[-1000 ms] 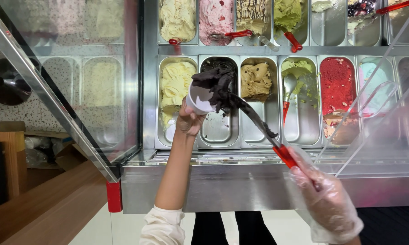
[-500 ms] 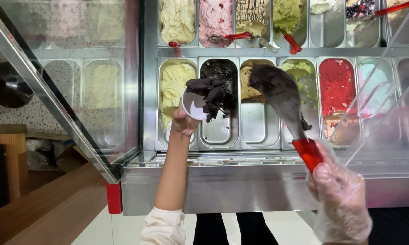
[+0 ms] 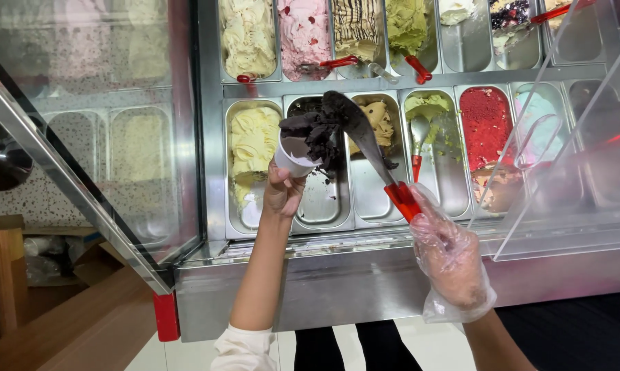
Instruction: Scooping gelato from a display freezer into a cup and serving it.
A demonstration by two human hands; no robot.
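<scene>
cup: a small white cup point(image 3: 294, 155) is held tilted over the display case, its mouth turned toward the spatula; dark ice cream point(image 3: 318, 130) is heaped on its rim and hangs down its right side.
left hand: the left hand point(image 3: 283, 192) is bare; its grip is wrapped round the base of the cup from below.
spatula: the blade point(image 3: 357, 124) is laid against the top of the dark heap; its red handle point(image 3: 401, 200) runs down and right.
right hand: the right hand point(image 3: 449, 253), in a clear glove, is closed on the lower end of the handle.
long axis: the spatula slants from upper left at the cup to lower right at the grip.
relation: the cup lies up and left of the right hand and just above the left hand, which is nearer.
tub below: a nearly scraped-out steel tub point(image 3: 322, 199) with dark smears sits under the cup.
neighbours: a pale yellow tub point(image 3: 251, 141) lies left, a tan tub point(image 3: 377, 117) right.
</scene>
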